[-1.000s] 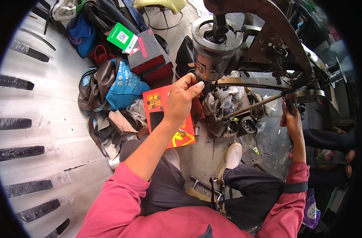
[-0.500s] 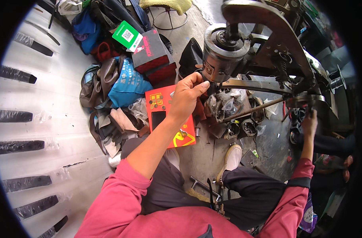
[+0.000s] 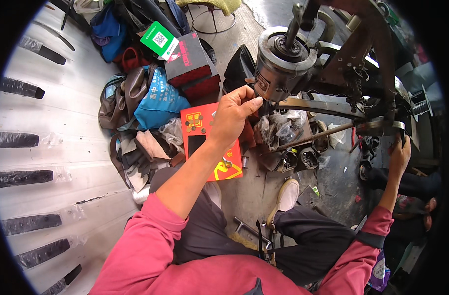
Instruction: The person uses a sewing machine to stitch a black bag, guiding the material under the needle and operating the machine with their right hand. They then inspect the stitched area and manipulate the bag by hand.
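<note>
A dark metal sewing machine of the kind used by shoe repairers, with a round cylindrical head (image 3: 287,56), stands in front of me. My left hand (image 3: 236,113) is closed in a pinch, thumb against fingers, just below and left of that head. What the fingers pinch is dark and mostly hidden. Behind them a black, leather-like piece (image 3: 240,64) sticks up; whether it joins what I pinch, I cannot tell. At the right my right hand (image 3: 400,150) grips the edge of the machine's round handwheel (image 3: 379,128), fingers curled around its rim.
A red box (image 3: 227,172) with coins and a phone (image 3: 196,142) lies left of the machine's base. Blue bag (image 3: 160,101), dark boxes (image 3: 189,64) and scraps are piled left. Containers of small parts (image 3: 308,158) sit below the arm. Another person's legs (image 3: 406,184) show at right.
My right hand has moved right and slightly outward along the handwheel. A crank at the machine's top has shifted, and the rod in the head leans differently. My left hand stays nearly in place.
</note>
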`<state>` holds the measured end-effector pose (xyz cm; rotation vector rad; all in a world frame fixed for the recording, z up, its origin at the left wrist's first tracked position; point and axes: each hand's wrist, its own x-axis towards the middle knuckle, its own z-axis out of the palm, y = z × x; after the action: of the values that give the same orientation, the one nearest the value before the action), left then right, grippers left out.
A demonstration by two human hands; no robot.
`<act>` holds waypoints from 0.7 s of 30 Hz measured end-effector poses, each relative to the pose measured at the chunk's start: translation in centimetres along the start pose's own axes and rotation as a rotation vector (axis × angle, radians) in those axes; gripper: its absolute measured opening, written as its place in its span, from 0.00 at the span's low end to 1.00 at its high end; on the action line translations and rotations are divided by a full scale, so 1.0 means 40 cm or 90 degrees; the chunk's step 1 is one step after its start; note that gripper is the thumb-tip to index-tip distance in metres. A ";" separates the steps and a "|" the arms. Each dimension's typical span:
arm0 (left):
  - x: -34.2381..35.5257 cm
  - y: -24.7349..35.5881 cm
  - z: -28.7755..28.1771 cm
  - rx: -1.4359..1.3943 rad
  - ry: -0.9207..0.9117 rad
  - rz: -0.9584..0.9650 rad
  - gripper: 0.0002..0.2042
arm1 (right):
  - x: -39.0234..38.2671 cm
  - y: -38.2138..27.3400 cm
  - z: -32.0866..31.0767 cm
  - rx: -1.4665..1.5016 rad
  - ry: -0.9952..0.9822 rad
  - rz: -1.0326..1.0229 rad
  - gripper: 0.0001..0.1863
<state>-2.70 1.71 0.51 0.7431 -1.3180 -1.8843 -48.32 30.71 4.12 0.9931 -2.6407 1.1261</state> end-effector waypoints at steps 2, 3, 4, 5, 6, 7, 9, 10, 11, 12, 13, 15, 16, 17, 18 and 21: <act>0.001 0.003 0.001 -0.003 -0.002 -0.013 0.04 | 0.019 0.106 0.031 -0.129 0.052 -0.017 0.11; 0.002 0.004 0.000 -0.007 0.000 -0.011 0.04 | 0.009 0.145 0.059 -0.095 0.051 0.044 0.10; 0.002 0.005 0.000 -0.008 -0.003 -0.014 0.04 | -0.003 0.167 0.087 -0.039 0.015 0.135 0.10; 0.002 0.006 0.001 -0.009 -0.002 -0.015 0.04 | -0.023 0.169 0.111 -0.001 -0.052 0.233 0.09; 0.002 0.006 0.000 -0.011 0.001 -0.011 0.04 | -0.061 0.152 0.147 0.022 -0.094 0.222 0.10; 0.003 0.007 -0.001 -0.009 0.005 -0.017 0.04 | -0.094 0.115 0.171 -0.010 -0.183 0.209 0.13; 0.005 0.007 -0.001 -0.008 0.018 -0.024 0.04 | -0.157 0.006 0.203 0.082 -0.320 0.248 0.15; 0.005 0.007 -0.001 -0.004 0.018 -0.023 0.04 | -0.176 -0.054 0.203 0.158 -0.384 0.252 0.15; 0.005 0.008 -0.002 -0.002 0.019 -0.022 0.04 | -0.188 -0.109 0.194 0.114 -0.341 0.210 0.15; 0.004 0.008 -0.001 -0.002 0.023 -0.017 0.04 | -0.196 -0.153 0.182 0.109 -0.314 0.162 0.15; 0.004 0.008 0.000 -0.004 0.024 -0.017 0.03 | -0.190 -0.184 0.160 0.136 -0.300 0.076 0.15; 0.004 0.009 0.003 -0.018 0.030 -0.004 0.03 | -0.144 -0.200 0.092 0.197 -0.189 0.051 0.15; 0.005 0.009 0.005 -0.019 0.030 -0.014 0.03 | -0.109 -0.185 0.061 0.184 -0.136 0.048 0.14; 0.006 0.010 0.006 -0.024 0.031 -0.015 0.03 | -0.082 -0.156 0.038 0.167 -0.077 0.029 0.14; 0.007 0.011 0.005 -0.035 0.032 -0.005 0.03 | -0.053 -0.117 0.016 0.183 -0.048 0.031 0.14; 0.011 0.012 0.005 -0.038 0.031 -0.001 0.02 | 0.005 0.045 0.017 0.026 0.006 0.065 0.13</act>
<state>-3.02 1.34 1.01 0.7538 -1.2267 -1.8865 -49.48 31.07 2.61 0.8664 -2.6994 1.2077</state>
